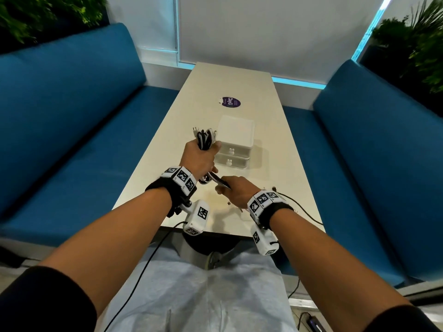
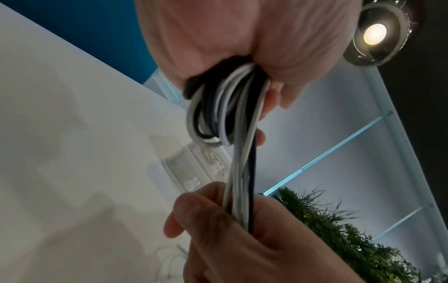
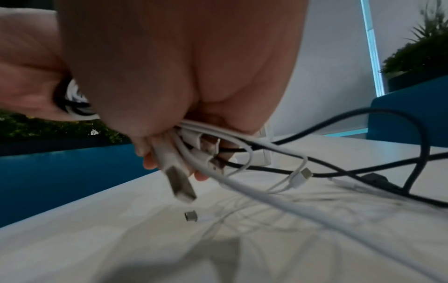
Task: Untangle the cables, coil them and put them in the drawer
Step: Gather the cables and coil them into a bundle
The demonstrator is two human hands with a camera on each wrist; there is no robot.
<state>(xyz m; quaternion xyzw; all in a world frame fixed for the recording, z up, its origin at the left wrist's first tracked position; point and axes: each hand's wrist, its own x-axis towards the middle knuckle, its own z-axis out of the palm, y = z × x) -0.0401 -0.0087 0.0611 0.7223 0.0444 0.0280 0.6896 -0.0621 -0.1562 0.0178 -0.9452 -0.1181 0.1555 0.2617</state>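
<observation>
Cables (image 1: 205, 139) bunched in raised left hand (image 1: 200, 156); right hand (image 1: 236, 190) grips tails.

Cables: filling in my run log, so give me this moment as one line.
stage: coiling | left hand: grips coil | right hand: grips loose ends | drawers: closed

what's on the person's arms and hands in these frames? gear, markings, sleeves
Bare hands, no gloves. Each wrist wears a black strap with a ring of white blocks printed with black square markers. A white boxy camera module with the same markers hangs under each wrist, trailing a thin black wire. Black sleeves on the upper arms.
</observation>
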